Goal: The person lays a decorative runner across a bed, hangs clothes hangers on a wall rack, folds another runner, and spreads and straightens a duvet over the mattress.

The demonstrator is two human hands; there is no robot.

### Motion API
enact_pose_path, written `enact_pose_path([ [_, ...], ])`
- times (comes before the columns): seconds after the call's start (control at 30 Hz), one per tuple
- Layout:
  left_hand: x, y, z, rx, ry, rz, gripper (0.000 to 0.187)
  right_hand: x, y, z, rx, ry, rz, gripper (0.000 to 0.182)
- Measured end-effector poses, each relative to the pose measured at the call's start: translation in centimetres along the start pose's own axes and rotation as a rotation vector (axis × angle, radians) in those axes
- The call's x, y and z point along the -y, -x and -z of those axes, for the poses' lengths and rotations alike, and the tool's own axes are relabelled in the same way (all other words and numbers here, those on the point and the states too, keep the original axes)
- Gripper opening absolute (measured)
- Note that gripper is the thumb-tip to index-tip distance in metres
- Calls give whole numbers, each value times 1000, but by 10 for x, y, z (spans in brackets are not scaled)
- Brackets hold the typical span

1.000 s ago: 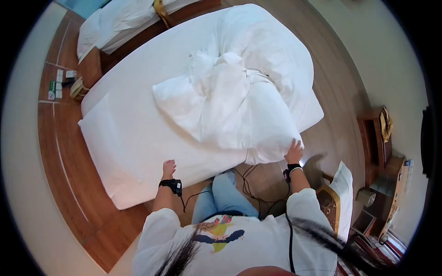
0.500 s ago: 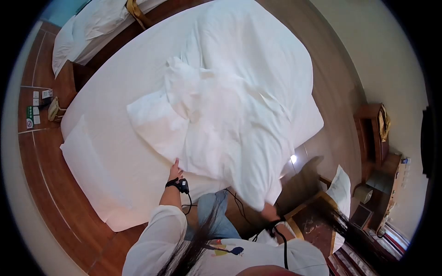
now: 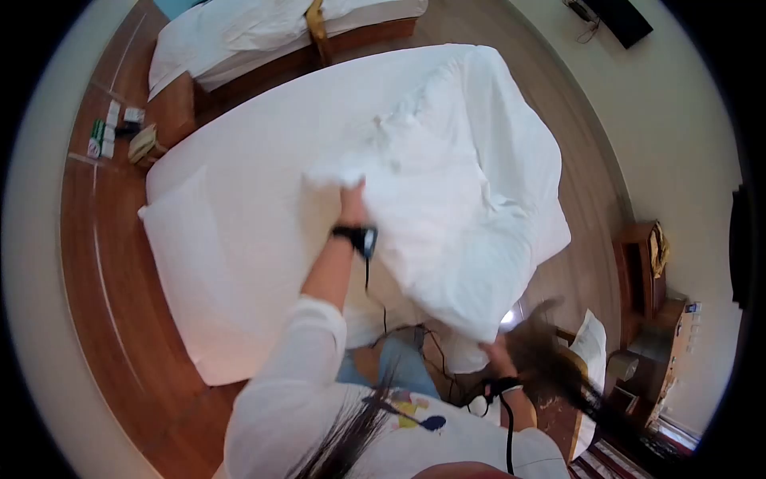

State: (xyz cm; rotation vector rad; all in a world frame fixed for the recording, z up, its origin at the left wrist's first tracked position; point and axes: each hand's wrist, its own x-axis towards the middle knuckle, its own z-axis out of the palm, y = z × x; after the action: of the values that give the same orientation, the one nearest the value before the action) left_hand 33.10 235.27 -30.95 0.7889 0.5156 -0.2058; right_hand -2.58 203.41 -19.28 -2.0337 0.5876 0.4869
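Note:
A bunched white duvet (image 3: pixel 459 231) lies over the right half of a bed with a white sheet (image 3: pixel 263 176). My left hand (image 3: pixel 353 206) is stretched forward, its fingers closed on the duvet's left edge, a little blurred by motion. Low on the right, my right hand (image 3: pixel 500 357) grips the duvet's near corner, and part of its fingers is hidden by the cloth. Both wrists wear black straps with cables. A white pillow (image 3: pixel 179 263) lies flat at the bed's left end.
A second bed (image 3: pixel 239 40) stands beyond a wooden nightstand (image 3: pixel 171 108). On the right are a wooden cabinet (image 3: pixel 636 259) and a chair with a white cloth (image 3: pixel 589 343). Black cables hang by my legs, and dark hair crosses the lower view.
My left hand has moved forward and right, carrying the duvet's left edge away from the pillow side and baring more sheet. My right hand still holds its corner. The view has shifted.

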Motion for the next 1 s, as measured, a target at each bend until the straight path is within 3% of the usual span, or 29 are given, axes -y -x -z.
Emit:
enact_pose_path([
  [0.03,-33,-40,4,114,132,107,38,52,15,6,65,-71,-81,38],
  [0.07,-105,-27,-27,68,-73,-131,35,90,28,4,119,-172,-65,38],
  [0.1,-180,14,-66,-34,-43,-265,35,125,40,-4,166,-283,-45,39],
  [0.13,-248,32,-72,160,77,-209,37,164,50,-15,217,-226,51,36],
  [0.17,-302,52,-58,488,-154,-684,35,192,57,-31,270,-173,144,33],
  [0.2,-368,76,-50,135,-907,-757,33,197,56,-54,347,-199,120,33],
  [0.23,-420,43,-17,399,-495,-695,32,235,63,-79,389,-259,151,38],
  [0.3,-486,109,2,-67,-1249,-947,28,278,52,-138,531,-151,334,49],
  [0.37,-520,82,87,-3,-1083,-1469,28,292,28,-212,560,-38,456,53],
  [0.43,-508,98,163,21,-540,-801,30,307,8,-280,514,-56,550,58],
  [0.47,-473,124,192,-79,-611,-744,39,316,5,-301,445,-75,622,56],
  [0.5,-425,118,270,-25,-680,-577,43,317,-4,-315,454,-74,626,56],
  [0.57,-333,111,418,96,-862,-245,54,308,-25,-345,482,189,246,52],
  [0.6,-282,178,394,103,-909,-164,51,276,-38,-355,482,38,432,47],
  [0.63,-236,204,412,-16,-808,24,45,255,-45,-364,487,41,427,47],
  [0.67,-216,244,388,-129,-771,101,37,238,-51,-372,567,-19,354,45],
  [0.7,-180,247,427,-106,-703,283,45,220,-52,-374,647,-82,273,43],
  [0.77,-141,294,406,-258,-651,373,41,177,-47,-360,619,-32,202,40],
  [0.9,-73,320,400,-283,-570,441,42,93,-44,-305,425,43,-73,35],
  [0.97,-51,317,389,-321,-673,347,36,44,-45,-278,295,103,-159,35],
  [1.0,-17,304,421,-237,-727,266,41,24,-44,-267,220,171,-156,32],
])
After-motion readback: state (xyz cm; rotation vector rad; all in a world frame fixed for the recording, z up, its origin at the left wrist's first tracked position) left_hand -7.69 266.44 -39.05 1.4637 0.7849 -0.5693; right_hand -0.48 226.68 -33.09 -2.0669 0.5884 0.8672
